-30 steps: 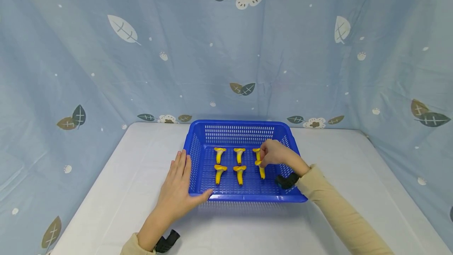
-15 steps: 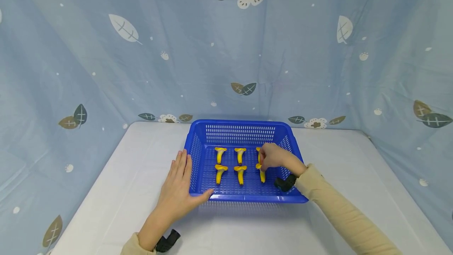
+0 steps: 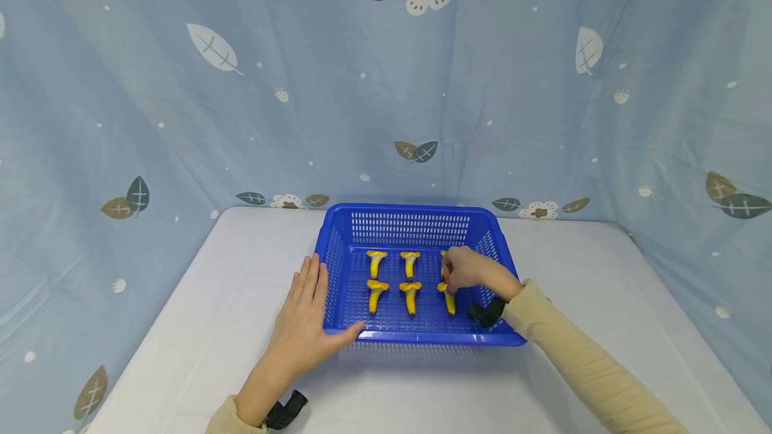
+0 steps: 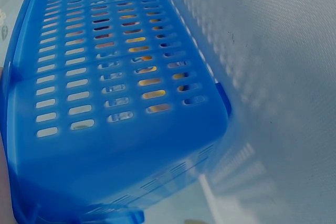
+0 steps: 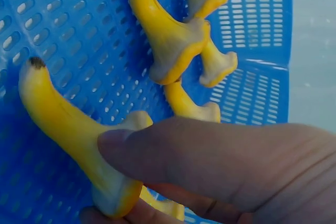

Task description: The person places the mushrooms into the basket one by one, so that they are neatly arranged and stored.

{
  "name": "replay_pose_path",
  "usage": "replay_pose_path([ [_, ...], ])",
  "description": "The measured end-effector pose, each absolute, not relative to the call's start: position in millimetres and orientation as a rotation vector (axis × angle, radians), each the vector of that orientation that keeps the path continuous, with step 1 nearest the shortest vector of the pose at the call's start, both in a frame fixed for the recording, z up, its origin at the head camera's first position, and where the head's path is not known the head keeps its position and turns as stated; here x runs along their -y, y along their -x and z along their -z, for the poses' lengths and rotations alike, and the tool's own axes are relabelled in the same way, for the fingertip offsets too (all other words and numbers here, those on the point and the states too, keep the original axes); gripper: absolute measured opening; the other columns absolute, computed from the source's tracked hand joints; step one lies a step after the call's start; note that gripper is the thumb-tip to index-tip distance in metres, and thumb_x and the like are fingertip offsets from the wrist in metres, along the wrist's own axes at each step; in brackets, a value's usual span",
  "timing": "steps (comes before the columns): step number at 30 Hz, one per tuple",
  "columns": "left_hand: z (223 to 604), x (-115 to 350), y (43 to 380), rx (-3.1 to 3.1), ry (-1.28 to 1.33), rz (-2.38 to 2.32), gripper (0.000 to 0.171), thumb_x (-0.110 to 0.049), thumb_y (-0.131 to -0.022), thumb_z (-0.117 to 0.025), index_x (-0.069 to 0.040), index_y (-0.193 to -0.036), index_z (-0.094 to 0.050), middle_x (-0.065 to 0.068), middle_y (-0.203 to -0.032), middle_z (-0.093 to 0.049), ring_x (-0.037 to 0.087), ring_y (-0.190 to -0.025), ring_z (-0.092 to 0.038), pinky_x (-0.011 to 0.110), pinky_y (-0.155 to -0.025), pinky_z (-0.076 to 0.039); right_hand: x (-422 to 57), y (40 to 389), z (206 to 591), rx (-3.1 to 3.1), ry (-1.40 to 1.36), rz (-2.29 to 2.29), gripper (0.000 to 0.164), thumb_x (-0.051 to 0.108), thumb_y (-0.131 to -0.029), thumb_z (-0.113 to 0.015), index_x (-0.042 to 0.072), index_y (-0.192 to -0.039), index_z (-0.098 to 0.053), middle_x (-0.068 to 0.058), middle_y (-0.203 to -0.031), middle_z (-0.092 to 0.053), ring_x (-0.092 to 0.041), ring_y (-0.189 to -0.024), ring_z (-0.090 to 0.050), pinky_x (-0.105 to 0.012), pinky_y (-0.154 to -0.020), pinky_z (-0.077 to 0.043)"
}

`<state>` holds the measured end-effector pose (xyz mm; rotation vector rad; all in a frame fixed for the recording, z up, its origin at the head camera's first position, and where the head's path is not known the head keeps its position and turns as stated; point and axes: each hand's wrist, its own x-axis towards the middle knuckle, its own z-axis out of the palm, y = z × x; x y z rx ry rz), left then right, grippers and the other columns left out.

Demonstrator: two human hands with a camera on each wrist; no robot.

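In the head view, a blue plastic basket [image 3: 416,337] holds yellow mushrooms that look like chanterelles, laid in two rows. My right hand [image 3: 473,268] reaches inside at the right and pinches the cap end of the front right mushroom [image 3: 450,305]. The right wrist view shows my thumb [image 5: 136,148] pressed on that mushroom [image 5: 58,108], its dark stem tip pointing away. Behind it, the back right mushroom [image 3: 443,254] is mostly hidden by my fingers. My left hand [image 3: 299,317] lies with straight fingers along the basket's left rim, thumb over the front left corner.
A middle front mushroom [image 3: 410,299] and a left front mushroom [image 3: 375,297] lie beside the held one. Two more mushrooms [image 3: 375,265] lie behind them. The basket stands on a white table [image 3: 253,240] before a blue patterned curtain [image 3: 338,112].
My right hand has moved slightly toward the basket's front with the pinched mushroom, which now sits level with the front row. My left hand has stayed in place.
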<state>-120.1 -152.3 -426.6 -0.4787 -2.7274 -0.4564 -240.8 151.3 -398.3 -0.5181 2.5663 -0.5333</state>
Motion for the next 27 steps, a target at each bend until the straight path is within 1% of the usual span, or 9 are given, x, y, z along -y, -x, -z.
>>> replay_pose_path([
  [7, 427.1, 152.8, 120.9, 2.725, 0.485, 0.449, 0.112, -0.070, -0.074, -0.058, 0.011, -0.143, -0.024, 0.025, -0.154, -0.010, 0.038, -0.141, -0.010, 0.048, -0.115, -0.014, -149.8, 241.5, 399.9, -2.569, 0.534, 0.495, 0.022, 0.005, -0.072, -0.076, 0.011, -0.063, -0.057, 0.001, -0.061, -0.052, -0.012, -0.055, -0.046, -0.022, -0.050, -0.038],
  [14, 427.4, 152.1, 121.7, 2.733, 0.482, 0.459, 0.113, -0.071, -0.074, -0.058, 0.010, -0.144, -0.023, 0.024, -0.154, -0.009, 0.035, -0.143, -0.006, 0.048, -0.115, -0.014, -149.5, 241.7, 403.4, -2.573, 0.531, 0.505, 0.022, 0.006, -0.071, -0.078, 0.009, -0.065, -0.058, 0.001, -0.060, -0.052, -0.013, -0.055, -0.046, -0.023, -0.050, -0.037],
  [16, 427.9, 151.9, 122.1, 2.741, 0.477, 0.457, 0.113, -0.071, -0.074, -0.057, 0.010, -0.144, -0.022, 0.024, -0.154, -0.008, 0.036, -0.142, -0.007, 0.048, -0.115, -0.013, -149.3, 241.4, 402.5, -2.574, 0.532, 0.496, 0.021, 0.007, -0.071, -0.079, 0.009, -0.066, -0.058, 0.001, -0.061, -0.053, -0.013, -0.055, -0.046, -0.024, -0.050, -0.037],
  [20, 427.7, 151.4, 122.8, 2.743, 0.481, 0.454, 0.113, -0.072, -0.074, -0.057, 0.010, -0.144, -0.021, 0.024, -0.154, -0.007, 0.036, -0.142, -0.008, 0.048, -0.115, -0.014, -151.0, 240.8, 400.9, -2.571, 0.497, 0.496, 0.019, 0.008, -0.070, -0.080, 0.009, -0.069, -0.061, 0.000, -0.064, -0.055, -0.015, -0.058, -0.049, -0.025, -0.052, -0.040],
  [23, 427.6, 151.4, 122.7, 2.743, 0.481, 0.456, 0.113, -0.072, -0.074, -0.056, 0.010, -0.144, -0.021, 0.024, -0.154, -0.008, 0.037, -0.142, -0.008, 0.048, -0.115, -0.014, -153.4, 242.0, 400.5, -2.559, 0.501, 0.527, 0.020, 0.011, -0.069, -0.082, 0.009, -0.071, -0.062, -0.001, -0.067, -0.057, -0.015, -0.060, -0.051, -0.025, -0.054, -0.042],
  [27, 427.6, 151.5, 122.9, 2.739, 0.488, 0.467, 0.112, -0.071, -0.075, -0.057, 0.010, -0.144, -0.021, 0.024, -0.154, -0.008, 0.037, -0.142, -0.009, 0.047, -0.115, -0.013, -157.4, 244.1, 397.5, -2.553, 0.491, 0.604, 0.024, 0.019, -0.068, -0.084, 0.008, -0.072, -0.062, 0.000, -0.067, -0.058, -0.015, -0.061, -0.053, -0.026, -0.055, -0.043],
])
